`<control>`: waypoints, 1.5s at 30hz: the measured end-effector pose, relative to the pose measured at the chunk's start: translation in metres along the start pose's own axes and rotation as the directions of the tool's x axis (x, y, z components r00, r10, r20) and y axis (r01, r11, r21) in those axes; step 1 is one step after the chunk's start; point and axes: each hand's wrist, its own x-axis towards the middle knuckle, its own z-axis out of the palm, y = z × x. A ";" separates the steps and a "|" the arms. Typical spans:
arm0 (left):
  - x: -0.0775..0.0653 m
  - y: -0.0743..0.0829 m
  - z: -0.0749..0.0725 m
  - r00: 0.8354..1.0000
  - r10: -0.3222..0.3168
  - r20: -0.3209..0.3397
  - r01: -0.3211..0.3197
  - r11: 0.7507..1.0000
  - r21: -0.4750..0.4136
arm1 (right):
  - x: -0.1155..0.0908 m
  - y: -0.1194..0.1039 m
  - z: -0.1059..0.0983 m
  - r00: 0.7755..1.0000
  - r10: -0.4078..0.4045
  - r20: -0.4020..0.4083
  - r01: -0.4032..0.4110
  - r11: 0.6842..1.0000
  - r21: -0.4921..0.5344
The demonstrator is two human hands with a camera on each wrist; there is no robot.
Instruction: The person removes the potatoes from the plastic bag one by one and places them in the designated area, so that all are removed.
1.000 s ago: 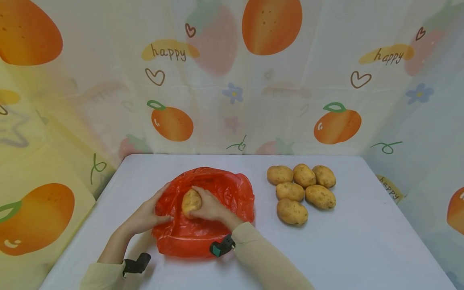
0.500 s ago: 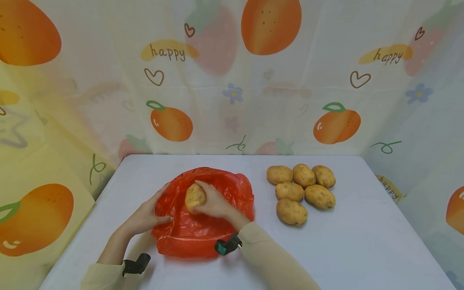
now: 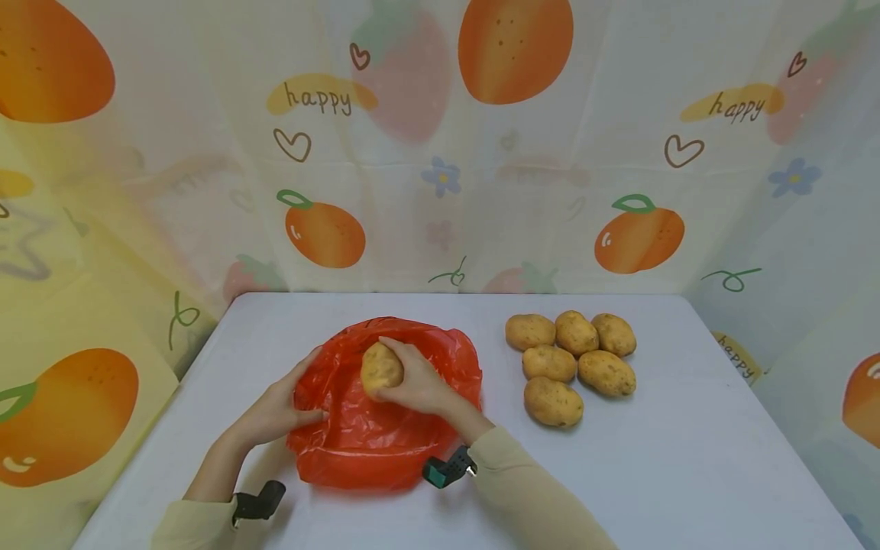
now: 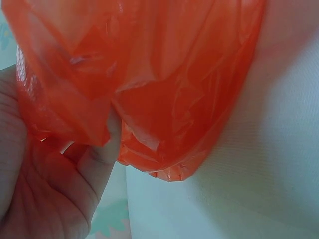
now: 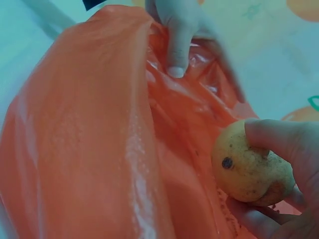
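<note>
A red plastic bag (image 3: 385, 439) lies on the table with its mouth spread wide. My left hand (image 3: 275, 412) grips the bag's left rim, with the thumb over the inside and the other fingers along the outer side; in the left wrist view thin red film covers part of that hand (image 4: 55, 194). Over the bag's mouth, my right hand (image 3: 419, 382) holds a potato (image 3: 381, 370) between thumb and fingers. The right wrist view shows a dark spot and specks of dirt on this potato (image 5: 244, 167).
Several potatoes (image 3: 548, 363) sit grouped on the white table (image 3: 674, 458), right of the bag. Behind the table hangs a fruit-printed cloth (image 3: 440, 221), which also closes in both sides. Each wrist carries a small black camera (image 3: 260, 502).
My right hand has moved right and slightly away from me with the potato, still over the bag's mouth. The left hand and the other potatoes have stayed put.
</note>
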 end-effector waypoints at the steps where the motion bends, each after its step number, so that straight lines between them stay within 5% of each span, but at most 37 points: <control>1: 0.000 0.000 0.000 1.000 0.001 0.001 -0.001 1.000 -0.001 | -0.001 0.000 -0.001 1.000 0.002 -0.002 -0.002 1.000 -0.007; 23: 0.001 -0.001 0.000 1.000 0.013 -0.003 -0.013 1.000 0.007 | -0.032 0.004 -0.027 0.990 -0.108 -0.085 0.102 0.992 -0.075; 45: 0.001 -0.002 0.001 1.000 0.003 -0.001 -0.003 1.000 0.000 | -0.086 0.025 -0.054 0.970 -0.114 -0.215 0.119 0.993 0.010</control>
